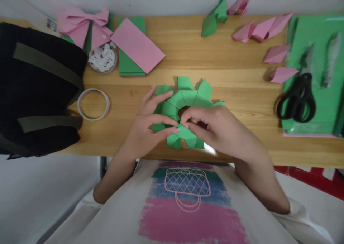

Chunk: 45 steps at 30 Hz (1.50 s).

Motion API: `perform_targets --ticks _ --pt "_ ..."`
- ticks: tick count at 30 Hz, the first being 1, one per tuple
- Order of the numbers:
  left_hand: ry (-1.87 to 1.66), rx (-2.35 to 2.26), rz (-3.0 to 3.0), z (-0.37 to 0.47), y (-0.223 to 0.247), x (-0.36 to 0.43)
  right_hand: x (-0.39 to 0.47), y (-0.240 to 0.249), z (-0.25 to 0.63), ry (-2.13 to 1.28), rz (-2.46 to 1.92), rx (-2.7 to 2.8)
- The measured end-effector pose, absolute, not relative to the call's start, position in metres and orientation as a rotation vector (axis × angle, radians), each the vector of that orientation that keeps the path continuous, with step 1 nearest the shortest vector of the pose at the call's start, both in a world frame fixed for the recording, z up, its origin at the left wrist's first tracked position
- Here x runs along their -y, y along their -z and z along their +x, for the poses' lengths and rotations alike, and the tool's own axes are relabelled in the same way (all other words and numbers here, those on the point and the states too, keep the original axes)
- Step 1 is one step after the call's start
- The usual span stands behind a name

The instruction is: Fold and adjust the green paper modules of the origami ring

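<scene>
A ring of folded green paper (190, 97) with flaps sticking outward lies at the middle of the wooden table. At the ring's near side, my left hand (150, 125) pinches its green paper between thumb and index finger, the other fingers spread over the ring's left part. My right hand (209, 124) pinches the same near part just to the right, its fingertips almost touching those of my left hand. The fingers hide part of the ring's centre and right side.
Tape roll (93, 104), black bag (40, 86), and a tub of white bits (103, 58) are left. Pink sheet (138, 45) and pink bow (86, 23) lie behind. Folded green piece (215, 18), pink pieces (276, 54), and black scissors (297, 97) on green sheets (314, 57) are right.
</scene>
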<state>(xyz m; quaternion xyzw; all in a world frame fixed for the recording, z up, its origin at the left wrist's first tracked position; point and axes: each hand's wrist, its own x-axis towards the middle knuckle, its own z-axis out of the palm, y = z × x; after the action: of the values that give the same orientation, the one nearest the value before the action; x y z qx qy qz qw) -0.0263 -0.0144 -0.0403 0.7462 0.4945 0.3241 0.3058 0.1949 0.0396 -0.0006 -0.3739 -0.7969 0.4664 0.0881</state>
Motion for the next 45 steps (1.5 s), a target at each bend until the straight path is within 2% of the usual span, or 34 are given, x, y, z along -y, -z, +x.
perform_targets --ticks 5,16,26,45 --pt "-0.866 -1.270 1.966 -0.029 0.043 0.019 -0.046 -0.001 0.192 -1.390 -1.173 2.402" --pt "-0.973 -1.581 1.872 -0.011 0.055 0.031 -0.056 0.002 0.187 -1.414 -1.086 2.451" --pt "-1.215 -1.922 1.882 -0.010 0.057 0.043 -0.060 -0.001 0.182 -1.491 -1.100 2.510" --pt "-1.053 -1.733 1.890 0.005 0.048 0.058 -0.060 -0.011 0.203 -1.491 -0.864 2.612"
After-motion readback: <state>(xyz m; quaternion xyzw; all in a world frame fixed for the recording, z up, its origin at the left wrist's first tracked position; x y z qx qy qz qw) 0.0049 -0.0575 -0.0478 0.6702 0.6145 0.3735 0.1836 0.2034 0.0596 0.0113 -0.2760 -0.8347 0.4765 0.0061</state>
